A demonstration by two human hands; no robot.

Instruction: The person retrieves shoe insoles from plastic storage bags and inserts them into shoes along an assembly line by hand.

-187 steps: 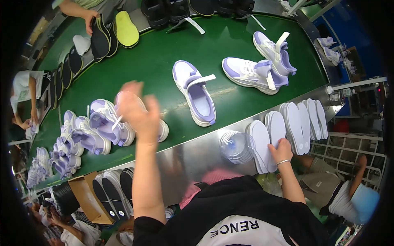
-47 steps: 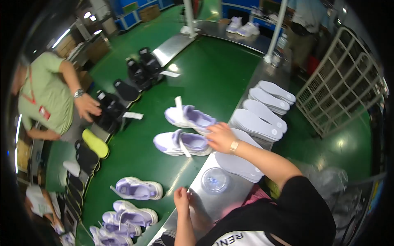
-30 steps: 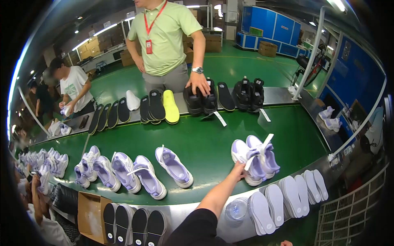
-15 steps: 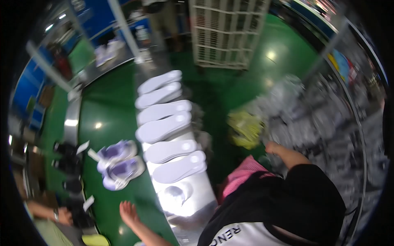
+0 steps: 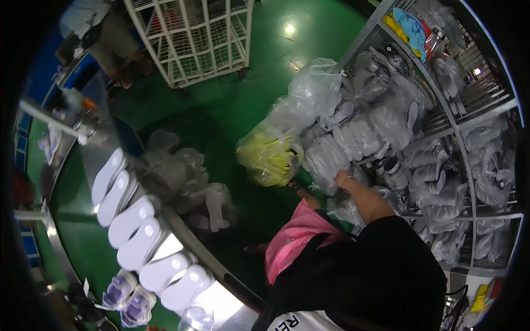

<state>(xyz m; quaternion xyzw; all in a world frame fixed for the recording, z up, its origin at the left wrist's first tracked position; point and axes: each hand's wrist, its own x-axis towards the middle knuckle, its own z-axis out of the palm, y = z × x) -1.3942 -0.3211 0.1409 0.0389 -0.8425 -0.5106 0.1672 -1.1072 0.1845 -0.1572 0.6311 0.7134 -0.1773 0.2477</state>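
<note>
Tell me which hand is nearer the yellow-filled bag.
Right: the right hand is a little right of the yellow-filled bag; the left hand is farther, barely visible at the bottom edge.

Black shirt (image 5: 359,270) over pink checked cloth (image 5: 298,234)
The sleeve (image 5: 383,237) is short and plain black; a white panel (image 5: 309,323) carries dark capitals, "RE" legible, the rest cut off. A slim, light wristband (image 5: 345,182) circles the wrist of the right hand (image 5: 340,177).
</note>
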